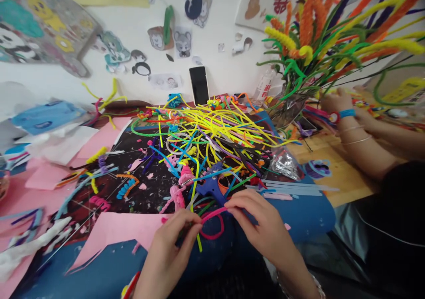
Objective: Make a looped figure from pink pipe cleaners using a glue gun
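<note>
A bright pink pipe cleaner (212, 233) stretches between my two hands, part of it bent into a loop that hangs below. My left hand (175, 241) pinches it at one side; my right hand (260, 223) pinches the other end between thumb and forefinger. Just beyond my hands lies a blue glue gun (214, 190). Left of it are pink twisted pipe-cleaner pieces (176, 197). A yellow-green pipe cleaner (195, 179) runs down past my left fingertips.
A large heap of yellow pipe cleaners (219, 124) covers the table's middle. Pink paper (122, 230) lies at left, translucent glue sticks (288, 186) at right. A phone (198, 85) leans on the wall. Beside a vase of pipe-cleaner stems (292, 102), another person's arm (361, 144) reaches in.
</note>
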